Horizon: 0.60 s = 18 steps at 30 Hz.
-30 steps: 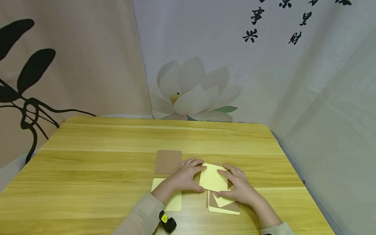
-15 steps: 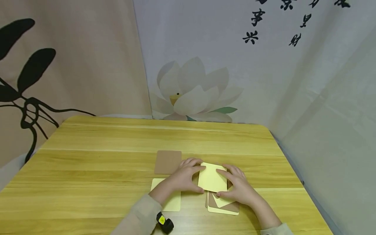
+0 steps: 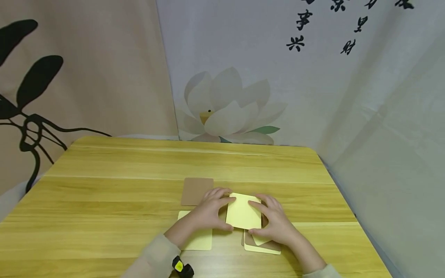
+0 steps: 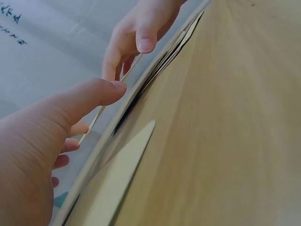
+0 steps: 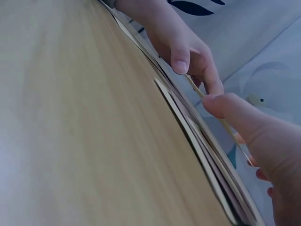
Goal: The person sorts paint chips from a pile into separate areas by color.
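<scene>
Between both hands a pale yellow square card (image 3: 244, 211) is held by its edges, above the table. My left hand (image 3: 209, 212) pinches its left side, thumb at the near corner and fingers at the far one. On the opposite side my right hand (image 3: 272, 219) grips it likewise. Both wrist views show the card edge-on as a thin strip (image 4: 98, 117), raised off the wood. Beneath the right hand lies a loose stack of brown and yellow cards (image 3: 262, 250), fanned unevenly and partly hidden by the held card and hand.
A brown card (image 3: 196, 191) lies flat beyond the left forearm. Nearer, another yellow card (image 3: 201, 242) is partly covered by that forearm. The wooden table (image 3: 121, 216) ends at a printed curtain (image 3: 229, 58). A black strapped device (image 3: 182, 267) sits on the left sleeve.
Both hands have shifted the held yellow card a little to the left, uncovering slightly less of the left brown card's neighbourhood. The cards on the table stay put.
</scene>
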Available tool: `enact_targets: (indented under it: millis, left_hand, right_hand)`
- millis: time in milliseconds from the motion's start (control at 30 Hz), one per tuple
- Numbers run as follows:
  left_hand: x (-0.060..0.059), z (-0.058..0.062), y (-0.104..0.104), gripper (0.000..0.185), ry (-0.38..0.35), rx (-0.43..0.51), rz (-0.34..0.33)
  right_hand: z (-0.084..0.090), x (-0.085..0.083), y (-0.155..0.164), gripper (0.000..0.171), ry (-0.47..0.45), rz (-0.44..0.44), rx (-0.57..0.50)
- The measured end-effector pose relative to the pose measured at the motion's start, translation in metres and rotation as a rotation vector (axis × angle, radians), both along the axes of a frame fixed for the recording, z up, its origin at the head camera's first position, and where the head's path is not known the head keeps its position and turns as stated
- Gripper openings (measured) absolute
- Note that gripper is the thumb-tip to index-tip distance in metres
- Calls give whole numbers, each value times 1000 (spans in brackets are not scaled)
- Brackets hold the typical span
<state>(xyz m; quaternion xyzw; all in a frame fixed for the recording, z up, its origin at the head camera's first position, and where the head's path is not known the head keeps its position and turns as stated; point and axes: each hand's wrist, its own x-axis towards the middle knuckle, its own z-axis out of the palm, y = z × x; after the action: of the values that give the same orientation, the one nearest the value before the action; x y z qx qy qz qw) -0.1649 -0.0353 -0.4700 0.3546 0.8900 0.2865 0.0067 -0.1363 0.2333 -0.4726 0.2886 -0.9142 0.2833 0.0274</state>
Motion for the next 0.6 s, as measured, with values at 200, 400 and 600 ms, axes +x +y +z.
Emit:
enact_targets:
  millis: [200,400,600]
  left_hand:
    - [7,-1,-14,90,-2,17,13]
    - [14,-4,-27,92,3,31,26]
    - [21,-5,-43,91,5,58,20]
  right_hand:
    - [-1,2,-12,83,18,43,-3]
    - [-4,5,-23,84,19,69,8]
    - [-3,9,-38,83,-22,89,-27]
